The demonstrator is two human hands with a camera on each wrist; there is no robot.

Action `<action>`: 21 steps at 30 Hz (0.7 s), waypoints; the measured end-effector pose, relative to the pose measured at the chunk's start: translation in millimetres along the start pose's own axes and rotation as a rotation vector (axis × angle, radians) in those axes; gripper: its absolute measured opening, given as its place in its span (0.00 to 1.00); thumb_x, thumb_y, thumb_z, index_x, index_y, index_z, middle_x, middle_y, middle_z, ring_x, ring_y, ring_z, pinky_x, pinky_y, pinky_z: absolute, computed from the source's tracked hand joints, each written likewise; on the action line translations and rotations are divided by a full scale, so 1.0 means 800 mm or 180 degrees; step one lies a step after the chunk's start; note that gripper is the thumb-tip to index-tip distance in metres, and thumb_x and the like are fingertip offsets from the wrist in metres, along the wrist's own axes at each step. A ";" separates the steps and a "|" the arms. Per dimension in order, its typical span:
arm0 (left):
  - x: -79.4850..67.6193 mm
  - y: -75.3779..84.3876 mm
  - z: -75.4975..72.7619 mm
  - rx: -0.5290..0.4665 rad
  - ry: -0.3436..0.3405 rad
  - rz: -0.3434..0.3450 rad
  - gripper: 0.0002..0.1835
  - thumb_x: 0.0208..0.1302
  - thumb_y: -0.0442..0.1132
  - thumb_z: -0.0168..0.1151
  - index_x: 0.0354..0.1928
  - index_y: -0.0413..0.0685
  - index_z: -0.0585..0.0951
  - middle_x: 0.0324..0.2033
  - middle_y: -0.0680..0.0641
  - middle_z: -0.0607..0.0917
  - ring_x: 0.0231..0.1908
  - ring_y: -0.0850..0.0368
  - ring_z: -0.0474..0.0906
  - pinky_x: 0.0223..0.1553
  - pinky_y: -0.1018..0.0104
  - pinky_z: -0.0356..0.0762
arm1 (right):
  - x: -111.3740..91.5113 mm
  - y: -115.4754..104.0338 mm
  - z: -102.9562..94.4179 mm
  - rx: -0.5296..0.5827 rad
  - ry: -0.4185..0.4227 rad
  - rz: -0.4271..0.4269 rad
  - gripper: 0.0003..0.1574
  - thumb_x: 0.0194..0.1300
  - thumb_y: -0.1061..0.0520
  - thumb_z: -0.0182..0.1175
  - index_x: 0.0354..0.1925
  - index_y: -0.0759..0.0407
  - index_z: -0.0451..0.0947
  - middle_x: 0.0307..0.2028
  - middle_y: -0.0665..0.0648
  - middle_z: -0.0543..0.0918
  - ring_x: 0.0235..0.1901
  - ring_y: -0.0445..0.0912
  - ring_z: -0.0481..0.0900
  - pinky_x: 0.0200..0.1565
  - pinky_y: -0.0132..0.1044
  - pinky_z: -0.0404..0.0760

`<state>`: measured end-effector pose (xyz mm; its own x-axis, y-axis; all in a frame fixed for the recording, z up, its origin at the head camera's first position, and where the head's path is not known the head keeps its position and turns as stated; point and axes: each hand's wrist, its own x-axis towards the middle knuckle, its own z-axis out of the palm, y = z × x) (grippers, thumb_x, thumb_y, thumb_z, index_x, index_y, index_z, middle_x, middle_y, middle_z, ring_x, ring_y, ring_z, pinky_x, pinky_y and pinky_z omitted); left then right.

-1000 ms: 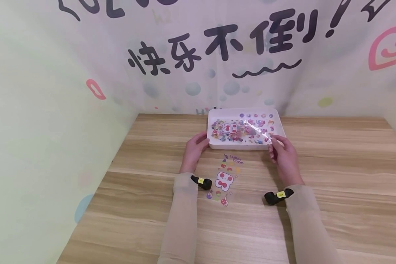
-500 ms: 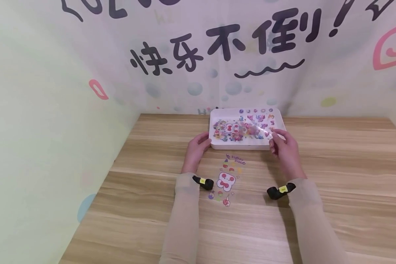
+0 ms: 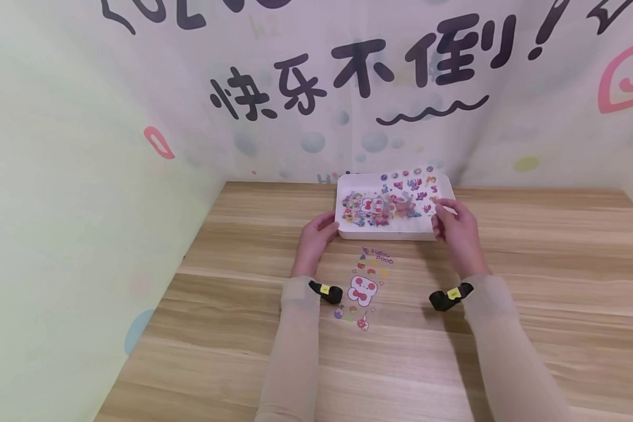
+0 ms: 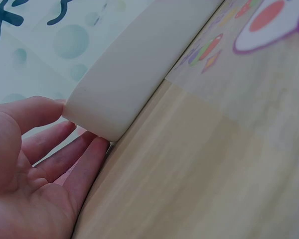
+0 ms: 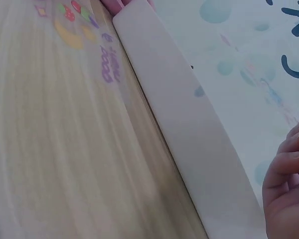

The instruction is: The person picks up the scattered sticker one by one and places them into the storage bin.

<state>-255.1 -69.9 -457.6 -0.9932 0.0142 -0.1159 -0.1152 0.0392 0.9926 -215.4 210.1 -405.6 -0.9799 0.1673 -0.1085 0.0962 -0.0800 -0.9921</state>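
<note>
A shallow white tray stands at the back of the table against the backdrop. My left hand grips its near left corner; in the left wrist view, the fingers lie round the end of the tray wall. Above the tray's right side, my right hand pinches the edge of a clear sticker sheet with small colourful figures and a row of round stickers. The sheet slants up past the tray's back rim. Other clear sticker sheets, one with a white bunny, lie overlapping inside the tray.
On the wooden table, a clear sticker sheet with a bunny and fruit lies flat between my forearms, in front of the tray. A printed cloth backdrop rises right behind the tray, and another wall closes the left side.
The pinched sticker sheet has risen at its far edge and stands higher over the tray. My right hand has moved slightly up and away; the left hand stays at the corner.
</note>
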 end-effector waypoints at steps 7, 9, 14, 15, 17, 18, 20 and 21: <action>-0.002 0.002 -0.001 -0.0004 -0.0018 -0.0002 0.21 0.61 0.41 0.56 0.57 0.52 0.71 0.52 0.52 0.75 0.48 0.63 0.73 0.47 0.71 0.73 | 0.013 -0.007 0.006 -0.0303 0.0064 -0.0069 0.25 0.63 0.43 0.50 0.54 0.54 0.65 0.28 0.55 0.72 0.23 0.42 0.68 0.22 0.29 0.71; -0.001 0.002 -0.001 0.0009 -0.0030 -0.0002 0.21 0.61 0.41 0.56 0.58 0.51 0.71 0.53 0.51 0.74 0.48 0.64 0.73 0.48 0.72 0.73 | 0.015 -0.009 0.008 -0.0364 0.0056 -0.0077 0.26 0.63 0.42 0.49 0.54 0.54 0.65 0.28 0.55 0.72 0.24 0.42 0.68 0.22 0.29 0.71; -0.002 0.005 -0.001 0.0011 -0.0039 -0.0019 0.22 0.61 0.41 0.56 0.58 0.51 0.71 0.53 0.50 0.74 0.48 0.63 0.73 0.47 0.72 0.73 | 0.018 -0.013 0.013 -0.0453 0.0023 -0.0126 0.26 0.63 0.42 0.48 0.54 0.55 0.65 0.31 0.58 0.72 0.25 0.43 0.68 0.22 0.27 0.71; -0.002 0.005 -0.001 0.0007 -0.0040 -0.0015 0.22 0.60 0.41 0.57 0.57 0.51 0.71 0.53 0.50 0.74 0.48 0.63 0.73 0.47 0.72 0.73 | 0.019 -0.013 0.014 -0.0465 0.0022 -0.0130 0.26 0.63 0.42 0.48 0.54 0.55 0.65 0.31 0.58 0.72 0.26 0.43 0.68 0.23 0.27 0.71; -0.002 0.005 -0.001 0.0003 -0.0046 -0.0005 0.22 0.60 0.41 0.57 0.57 0.51 0.71 0.53 0.50 0.74 0.48 0.63 0.73 0.47 0.71 0.73 | 0.021 -0.013 0.015 -0.0462 0.0011 -0.0137 0.26 0.64 0.43 0.48 0.54 0.55 0.65 0.32 0.58 0.71 0.27 0.43 0.68 0.23 0.27 0.72; -0.002 0.004 -0.001 0.0018 -0.0043 -0.0006 0.22 0.60 0.42 0.57 0.57 0.52 0.71 0.53 0.51 0.75 0.48 0.63 0.73 0.48 0.71 0.73 | 0.022 -0.013 0.016 -0.0434 0.0006 -0.0139 0.25 0.64 0.43 0.48 0.54 0.55 0.65 0.31 0.57 0.72 0.27 0.43 0.68 0.23 0.27 0.72; -0.001 0.000 -0.001 0.0019 -0.0030 0.0019 0.21 0.59 0.42 0.58 0.56 0.54 0.72 0.52 0.51 0.75 0.48 0.64 0.73 0.47 0.71 0.74 | 0.023 -0.012 0.017 -0.0438 0.0008 -0.0149 0.24 0.64 0.44 0.48 0.53 0.55 0.66 0.31 0.56 0.72 0.27 0.43 0.68 0.23 0.27 0.72; -0.001 0.000 -0.001 0.0016 -0.0031 0.0020 0.21 0.60 0.42 0.58 0.56 0.55 0.72 0.53 0.51 0.75 0.48 0.64 0.73 0.47 0.71 0.73 | 0.025 -0.012 0.018 -0.0436 0.0012 -0.0161 0.24 0.64 0.44 0.48 0.53 0.56 0.66 0.30 0.56 0.72 0.27 0.43 0.68 0.23 0.27 0.71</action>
<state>-254.1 -71.0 -457.5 -0.9936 0.0242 -0.1101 -0.1090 0.0442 0.9931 -238.1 199.8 -397.5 -0.9835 0.1713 -0.0580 0.0698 0.0635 -0.9955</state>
